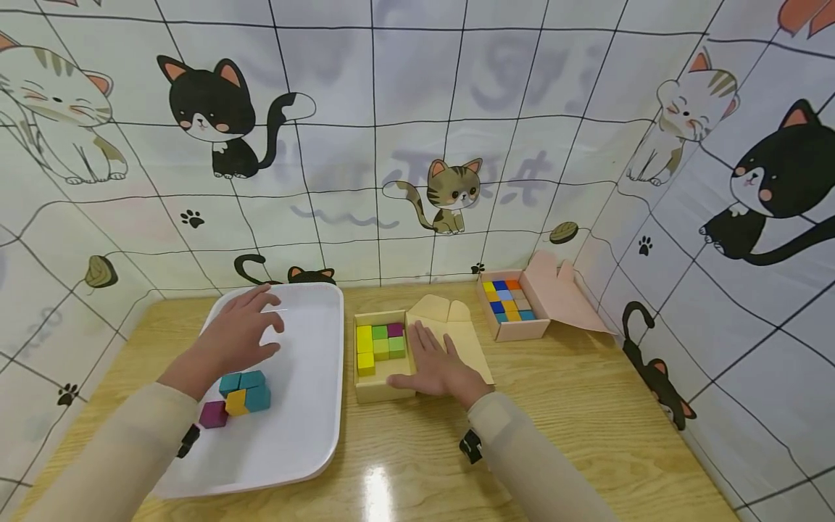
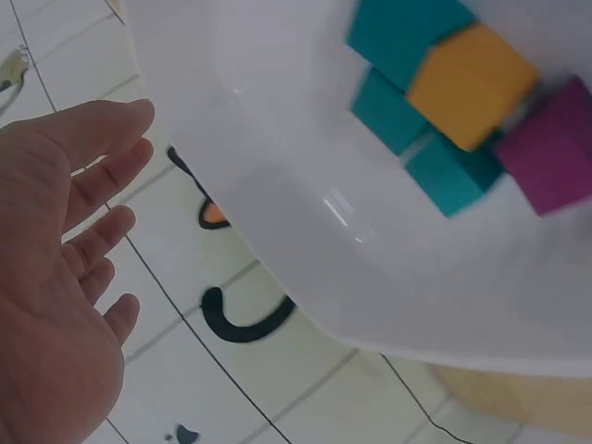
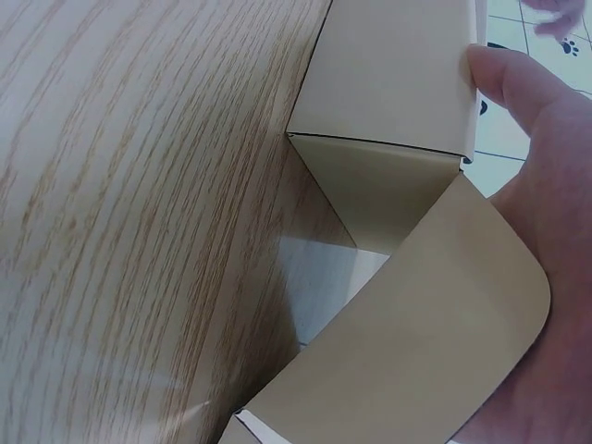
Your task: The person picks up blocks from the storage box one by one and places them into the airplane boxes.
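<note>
Above the white tray (image 1: 303, 420) hovers my left hand (image 1: 236, 335), fingers loosely spread and holding nothing. Inside the tray lie several teal cubes (image 1: 258, 398), an orange cube (image 1: 236, 402) and a purple cube (image 1: 213, 415), nearer me than that hand. My right hand (image 1: 435, 362) rests along the right side of a yellow cardboard box (image 1: 385, 394), its fingers straight over the folded-back lid (image 1: 472, 348). Yellow cubes (image 1: 365, 339), green cubes (image 1: 380, 349) and a purple cube (image 1: 395, 330) fill part of that box. In the right wrist view, the thumb touches the box's edge (image 3: 462, 102).
A pink box (image 1: 522, 332) stands at the back right, packed with coloured cubes (image 1: 509, 301), its lid (image 1: 564, 293) opened to the right. Behind the wooden table (image 1: 561, 435) hangs a white cat-print sheet (image 1: 339, 159), which also runs along both sides.
</note>
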The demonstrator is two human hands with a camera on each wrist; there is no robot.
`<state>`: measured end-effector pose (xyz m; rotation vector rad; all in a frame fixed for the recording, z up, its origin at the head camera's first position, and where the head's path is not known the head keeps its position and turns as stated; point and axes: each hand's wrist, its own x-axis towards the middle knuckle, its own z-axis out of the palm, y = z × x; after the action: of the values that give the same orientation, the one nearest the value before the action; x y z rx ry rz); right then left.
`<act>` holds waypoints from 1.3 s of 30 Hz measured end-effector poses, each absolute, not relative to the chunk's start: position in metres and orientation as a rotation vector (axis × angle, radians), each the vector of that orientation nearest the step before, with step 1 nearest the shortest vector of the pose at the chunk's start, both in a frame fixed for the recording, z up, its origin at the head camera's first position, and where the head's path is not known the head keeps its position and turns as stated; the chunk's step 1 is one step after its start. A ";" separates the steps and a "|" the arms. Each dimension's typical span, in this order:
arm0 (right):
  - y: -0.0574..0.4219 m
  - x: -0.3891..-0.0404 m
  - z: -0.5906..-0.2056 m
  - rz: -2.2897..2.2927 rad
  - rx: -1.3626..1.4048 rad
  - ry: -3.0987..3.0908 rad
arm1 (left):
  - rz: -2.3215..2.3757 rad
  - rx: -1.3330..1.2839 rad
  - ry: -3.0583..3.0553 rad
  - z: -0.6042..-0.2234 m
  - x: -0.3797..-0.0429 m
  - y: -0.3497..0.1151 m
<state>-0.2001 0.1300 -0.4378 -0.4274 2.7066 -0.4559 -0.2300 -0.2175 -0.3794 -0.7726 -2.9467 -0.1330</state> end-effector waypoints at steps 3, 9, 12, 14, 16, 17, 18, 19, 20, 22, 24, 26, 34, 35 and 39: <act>0.130 -0.200 -0.438 -0.464 -0.423 2.705 | -0.117 -0.765 -2.955 -0.386 -0.226 -0.233; 0.130 -0.200 -0.438 -0.466 -0.421 2.712 | -0.093 -0.728 -2.988 -0.397 -0.216 -0.254; 0.130 -0.200 -0.437 -0.469 -0.422 2.714 | -0.047 -0.713 -3.001 -0.403 -0.213 -0.262; 0.130 -0.200 -0.437 -0.474 -0.423 2.712 | -0.026 -0.703 -3.008 -0.407 -0.211 -0.267; 0.130 -0.199 -0.436 -0.485 -0.422 2.710 | -0.016 -0.687 -3.021 -0.411 -0.210 -0.271; 0.130 -0.199 -0.436 -0.484 -0.423 2.709 | -0.017 -0.675 -3.032 -0.412 -0.209 -0.274; 0.131 -0.199 -0.436 -0.485 -0.425 2.710 | -0.015 -0.662 -3.043 -0.414 -0.209 -0.276; 0.131 -0.199 -0.436 -0.483 -0.426 2.710 | -0.017 -0.648 -3.054 -0.415 -0.208 -0.277; 0.131 -0.199 -0.436 -0.483 -0.428 2.710 | -0.022 -0.634 -3.065 -0.416 -0.208 -0.279; 0.131 -0.200 -0.436 -0.478 -0.432 2.711 | -0.022 -0.618 -3.079 -0.418 -0.207 -0.280; 0.131 -0.200 -0.437 -0.474 -0.433 2.711 | -0.013 -0.614 -3.088 -0.419 -0.206 -0.281; 0.131 -0.200 -0.437 -0.471 -0.432 2.709 | 0.005 -0.614 -3.091 -0.420 -0.205 -0.280; 0.131 -0.200 -0.436 -0.473 -0.428 2.709 | 0.094 -0.632 -3.102 -0.423 -0.205 -0.276; 0.130 -0.200 -0.436 -0.471 -0.428 2.709 | 0.105 -0.634 -3.102 -0.423 -0.205 -0.275; 0.130 -0.200 -0.437 -0.475 -0.428 2.707 | 0.108 -0.630 -3.103 -0.426 -0.206 -0.275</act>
<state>-0.1998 0.1300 -0.4367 -0.4276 2.7071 -0.4753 -0.2062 -0.2749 -0.4260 -0.6299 -3.1029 0.1077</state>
